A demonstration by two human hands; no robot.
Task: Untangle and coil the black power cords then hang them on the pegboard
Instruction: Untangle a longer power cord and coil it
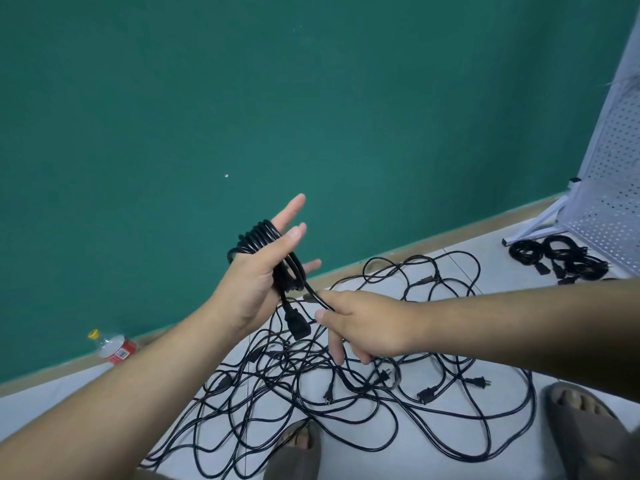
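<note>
My left hand (pixel 266 268) is raised with its fingers straight, and a black power cord (pixel 258 235) is wound in several loops around the palm and fingers. The cord's socket end (pixel 297 325) dangles below that hand. My right hand (pixel 363 323) pinches the free run of the same cord just right of the coil. A big tangle of black cords (pixel 346 386) lies spread on the pale floor below both hands. The white pegboard (pixel 613 168) leans at the far right, with nothing hanging on the part in view.
Several coiled cords (pixel 557 259) lie on the floor at the pegboard's foot. A plastic bottle with a red label (pixel 112 348) lies by the green wall at left. My feet in grey slippers (pixel 585 431) stand at the tangle's near edge.
</note>
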